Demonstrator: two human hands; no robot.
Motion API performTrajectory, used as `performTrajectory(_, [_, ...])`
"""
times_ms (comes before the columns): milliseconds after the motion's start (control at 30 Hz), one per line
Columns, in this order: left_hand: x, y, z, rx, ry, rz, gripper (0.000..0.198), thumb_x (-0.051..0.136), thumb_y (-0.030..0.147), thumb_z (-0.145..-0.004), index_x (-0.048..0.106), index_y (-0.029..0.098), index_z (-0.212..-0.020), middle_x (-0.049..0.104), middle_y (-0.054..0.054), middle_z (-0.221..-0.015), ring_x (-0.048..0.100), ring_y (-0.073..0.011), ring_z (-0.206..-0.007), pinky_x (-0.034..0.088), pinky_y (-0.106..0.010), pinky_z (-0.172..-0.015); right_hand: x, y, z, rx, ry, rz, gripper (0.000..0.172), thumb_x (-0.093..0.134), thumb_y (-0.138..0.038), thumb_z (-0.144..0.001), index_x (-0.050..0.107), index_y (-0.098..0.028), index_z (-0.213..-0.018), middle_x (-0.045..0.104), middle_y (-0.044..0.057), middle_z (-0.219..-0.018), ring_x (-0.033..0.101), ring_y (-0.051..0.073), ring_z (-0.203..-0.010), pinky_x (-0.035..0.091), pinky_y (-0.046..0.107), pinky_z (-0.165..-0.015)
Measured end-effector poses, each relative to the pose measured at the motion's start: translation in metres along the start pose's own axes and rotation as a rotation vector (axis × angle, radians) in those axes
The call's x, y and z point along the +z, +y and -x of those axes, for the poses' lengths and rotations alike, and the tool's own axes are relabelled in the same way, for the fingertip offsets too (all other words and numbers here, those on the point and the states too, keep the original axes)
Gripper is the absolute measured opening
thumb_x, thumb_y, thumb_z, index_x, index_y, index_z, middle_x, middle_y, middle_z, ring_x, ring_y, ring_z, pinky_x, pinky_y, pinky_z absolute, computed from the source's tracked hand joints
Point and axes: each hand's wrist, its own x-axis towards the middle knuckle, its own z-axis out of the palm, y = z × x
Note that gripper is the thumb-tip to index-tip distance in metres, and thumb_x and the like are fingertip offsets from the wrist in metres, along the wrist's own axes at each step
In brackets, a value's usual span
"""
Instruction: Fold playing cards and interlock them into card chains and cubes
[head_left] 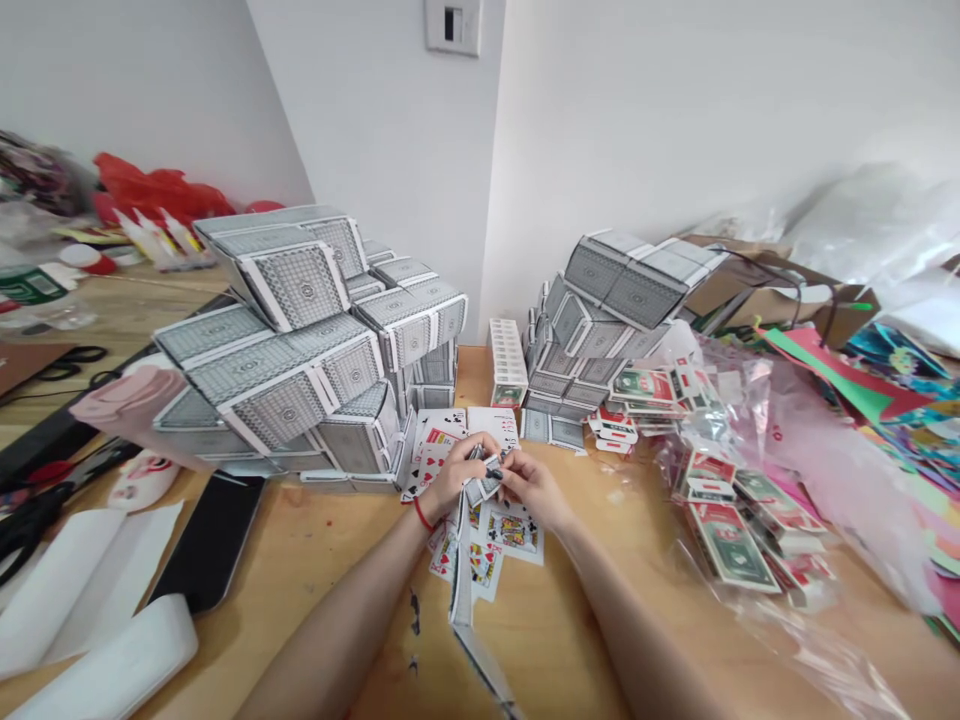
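My left hand (451, 480), with a red band at the wrist, pinches a grey-backed playing card (480, 490). My right hand (536, 488) has its fingers closed on the same card's right edge. A small dark spot shows between the fingertips; what it is I cannot make out. From the held card a long narrow strip of joined cards (463, 575) runs down toward me, bent partway. Face-up playing cards (517, 535) lie under both hands. More cards (425, 467) are spread just beyond my left hand.
Box-like stacks of folded cards (292, 375) rise at left, with another stack (615, 285) at back right. A white box (508, 362) stands between them. Red and green card boxes (731, 545) lie right, among clear plastic. At left are a black phone (210, 540), scissors (45, 510) and white paper (105, 660).
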Motion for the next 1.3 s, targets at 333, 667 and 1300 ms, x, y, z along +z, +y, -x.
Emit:
performTrajectory(333, [-0.002, -0.002, -0.001, -0.127, 0.112, 0.166, 0.015, 0.044, 0.018, -0.053, 0.048, 0.016, -0.068, 0.043, 0.001, -0.062, 0.036, -0.0105, -0.052, 0.027, -0.022, -0.048, 0.009, 0.002, 0.001, -0.027, 0.025, -0.046, 0.022, 0.06, -0.037, -0.072, 0.046, -0.02, -0.072, 0.056, -0.005, -0.049, 0.047, 0.009, -0.041, 0.037, 0.022, -0.043])
performTrajectory(667, [0.002, -0.001, -0.002, -0.174, 0.002, 0.286, 0.042, 0.045, 0.015, -0.056, 0.048, 0.02, -0.098, 0.045, 0.003, -0.066, 0.04, -0.0087, -0.05, 0.029, -0.02, -0.045, 0.008, 0.0, -0.002, 0.03, 0.088, -0.027, 0.036, 0.062, -0.052, -0.068, 0.043, -0.021, -0.066, 0.053, -0.005, -0.047, 0.048, 0.011, -0.039, 0.039, 0.023, -0.042])
performTrajectory(1300, [0.001, -0.006, -0.001, -0.235, -0.033, 0.338, 0.057, 0.047, 0.012, -0.058, 0.045, 0.023, -0.113, 0.041, 0.003, -0.067, 0.035, -0.0069, -0.05, 0.025, -0.019, -0.044, 0.007, -0.004, -0.001, -0.122, 0.057, -0.001, 0.024, 0.06, -0.041, -0.073, 0.05, -0.02, -0.076, 0.045, -0.004, -0.061, 0.042, 0.01, -0.051, 0.037, 0.022, -0.05])
